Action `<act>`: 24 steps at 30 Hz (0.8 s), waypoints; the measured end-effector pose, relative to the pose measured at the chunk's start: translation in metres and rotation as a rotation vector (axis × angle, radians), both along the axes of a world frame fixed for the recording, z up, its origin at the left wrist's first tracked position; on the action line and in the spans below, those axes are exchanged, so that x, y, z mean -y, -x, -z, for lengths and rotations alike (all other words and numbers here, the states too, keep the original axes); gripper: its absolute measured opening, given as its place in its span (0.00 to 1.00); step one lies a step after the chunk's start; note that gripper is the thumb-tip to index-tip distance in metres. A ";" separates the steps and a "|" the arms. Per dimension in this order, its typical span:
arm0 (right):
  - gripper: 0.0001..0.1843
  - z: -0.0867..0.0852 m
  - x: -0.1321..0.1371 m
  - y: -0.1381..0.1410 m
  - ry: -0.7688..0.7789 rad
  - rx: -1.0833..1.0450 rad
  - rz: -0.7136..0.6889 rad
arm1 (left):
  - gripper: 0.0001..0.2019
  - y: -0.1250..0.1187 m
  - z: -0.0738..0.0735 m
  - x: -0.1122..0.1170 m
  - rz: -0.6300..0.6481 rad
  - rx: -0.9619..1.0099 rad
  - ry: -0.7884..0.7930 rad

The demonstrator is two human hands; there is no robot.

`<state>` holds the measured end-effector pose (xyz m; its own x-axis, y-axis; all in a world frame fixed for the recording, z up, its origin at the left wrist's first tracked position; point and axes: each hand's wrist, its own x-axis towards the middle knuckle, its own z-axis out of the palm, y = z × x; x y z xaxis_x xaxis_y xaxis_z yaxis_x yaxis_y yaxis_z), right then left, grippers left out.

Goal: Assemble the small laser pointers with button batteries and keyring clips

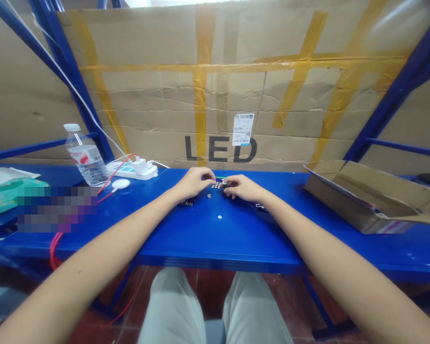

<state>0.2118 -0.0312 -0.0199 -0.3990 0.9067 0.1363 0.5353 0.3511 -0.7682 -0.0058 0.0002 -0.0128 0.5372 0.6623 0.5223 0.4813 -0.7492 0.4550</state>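
This looks like a small assembly workshop or storeroom, not a home. The work surface is a blue metal shelf (236,239) of an industrial rack, w/ blue steel posts (70,81) at left and right. Behind it, flattened cardboard (157,95), patched w/ yellow tape and printed "LED", makes the far wall. Small electronic parts (217,184) lie at the middle, a power strip (132,168) at far left, and an open carton (365,196) at right.
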 end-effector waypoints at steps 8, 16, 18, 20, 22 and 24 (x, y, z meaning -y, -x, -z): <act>0.07 -0.003 0.006 0.007 0.044 -0.096 -0.029 | 0.06 -0.016 0.000 0.010 0.143 -0.009 -0.284; 0.03 -0.006 0.009 0.011 0.067 -0.198 -0.010 | 0.05 -0.012 0.000 0.011 0.105 0.019 -0.204; 0.03 -0.005 0.009 0.012 0.053 -0.240 -0.022 | 0.06 -0.013 -0.001 0.013 0.046 0.072 -0.134; 0.03 -0.004 0.008 0.013 0.041 -0.275 -0.042 | 0.08 -0.015 -0.001 0.014 -0.002 0.103 -0.075; 0.03 -0.003 0.008 0.016 0.039 -0.293 -0.067 | 0.07 -0.016 -0.001 0.014 -0.024 0.112 -0.021; 0.02 0.000 0.007 0.018 0.045 -0.293 -0.077 | 0.06 -0.016 -0.001 0.013 -0.037 0.144 0.031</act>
